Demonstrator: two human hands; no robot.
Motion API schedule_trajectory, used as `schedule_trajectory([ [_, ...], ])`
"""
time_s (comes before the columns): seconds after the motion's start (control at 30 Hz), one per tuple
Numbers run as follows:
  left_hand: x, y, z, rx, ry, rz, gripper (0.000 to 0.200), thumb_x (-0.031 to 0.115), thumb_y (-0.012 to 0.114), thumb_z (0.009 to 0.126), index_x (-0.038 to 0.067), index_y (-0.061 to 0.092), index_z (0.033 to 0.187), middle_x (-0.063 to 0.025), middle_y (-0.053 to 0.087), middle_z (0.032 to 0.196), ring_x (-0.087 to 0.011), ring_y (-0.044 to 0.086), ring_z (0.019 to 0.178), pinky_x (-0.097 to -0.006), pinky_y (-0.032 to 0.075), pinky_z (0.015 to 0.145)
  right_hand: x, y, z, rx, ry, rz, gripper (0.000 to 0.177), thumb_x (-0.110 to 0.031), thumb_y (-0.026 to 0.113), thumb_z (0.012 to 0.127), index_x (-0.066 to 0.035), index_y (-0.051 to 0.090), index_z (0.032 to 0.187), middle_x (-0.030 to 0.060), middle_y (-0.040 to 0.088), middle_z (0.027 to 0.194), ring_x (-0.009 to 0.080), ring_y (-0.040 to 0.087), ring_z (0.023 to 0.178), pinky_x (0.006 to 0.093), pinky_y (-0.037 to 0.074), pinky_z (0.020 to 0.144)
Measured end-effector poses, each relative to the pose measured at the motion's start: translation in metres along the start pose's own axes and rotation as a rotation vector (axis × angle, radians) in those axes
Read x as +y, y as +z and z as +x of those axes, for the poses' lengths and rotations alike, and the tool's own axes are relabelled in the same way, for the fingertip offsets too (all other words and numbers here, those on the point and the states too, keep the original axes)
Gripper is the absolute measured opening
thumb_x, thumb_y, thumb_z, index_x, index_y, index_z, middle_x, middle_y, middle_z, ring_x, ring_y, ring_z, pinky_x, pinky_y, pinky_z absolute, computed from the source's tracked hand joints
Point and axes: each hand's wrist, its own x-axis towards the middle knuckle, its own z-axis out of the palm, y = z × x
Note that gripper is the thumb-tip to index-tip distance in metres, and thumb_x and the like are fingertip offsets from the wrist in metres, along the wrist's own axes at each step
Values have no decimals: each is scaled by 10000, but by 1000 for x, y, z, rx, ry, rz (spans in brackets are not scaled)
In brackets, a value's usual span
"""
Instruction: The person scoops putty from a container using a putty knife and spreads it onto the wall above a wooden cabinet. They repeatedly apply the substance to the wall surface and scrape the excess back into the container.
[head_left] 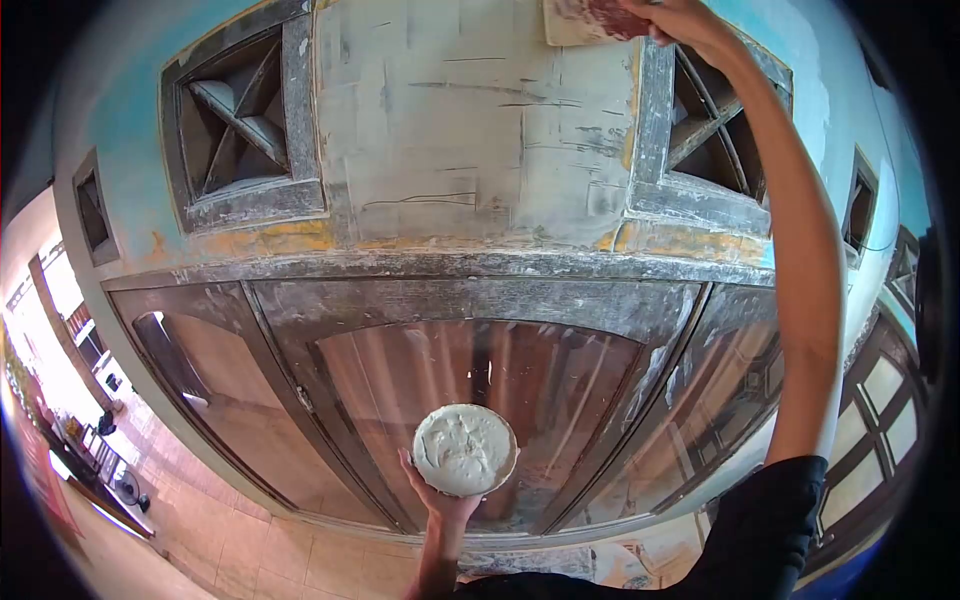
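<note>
From the head we looked, wide-angled, straight at the wall (430, 150) and glazed doors (560, 380), tilted down past the doors' lower edge to the tiled floor (240, 545)! Close in we had our left hand (445, 502); the wall stood just beyond.

Left vent (240, 120) and right vent (708, 132), both wood-framed and diagonally braced, above an arched glass pane (480, 370). Lower left: tiled floor (235, 530) and, near the distorted margin, what appears to be a round fan (127, 487).
</note>
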Motion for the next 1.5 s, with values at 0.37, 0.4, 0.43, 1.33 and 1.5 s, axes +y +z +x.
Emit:
schedule_trajectory([
  [0.37,-3,3,5,-46,3,48,824,784,375,795,201,461,1370,-67,414,1430,-365,377,1299,-612,295,1042,-59,30,21,63,11,-124,371,-317,618,912,37,669,817,115,666,654,161,607,522,295,498,527],
  [0.4,-3,5,4,-45,1,39,821,783,378,795,202,462,1369,-63,413,1431,-362,376,1301,-612,292,1043,-52,28,18,61,43,-176,376,-323,623,906,41,670,826,124,672,664,167,614,527,299,503,533],
  [0.43,-3,7,2,-42,1,29,819,781,381,795,203,463,1368,-60,412,1431,-360,374,1302,-613,289,1043,-38,22,15,57,44,-174,376,-323,623,906,41,670,826,124,672,664,167,614,527,299,503,533],
  [1.33,-13,4,9,-32,-28,14,807,772,396,798,200,473,1362,-57,423,1422,-355,388,1291,-606,297,1043,-26,17,8,89,37,-231,427,-367,607,916,34,655,777,108,636,600,178,615,530,319,486,518],
  [1.5,-10,-4,7,-9,-16,53,801,769,384,804,201,472,1361,-57,421,1421,-356,390,1288,-602,308,1035,38,-24,-23,-63,75,-197,375,-328,587,939,35,647,864,91,623,624,144,603,533,304,475,497],
])
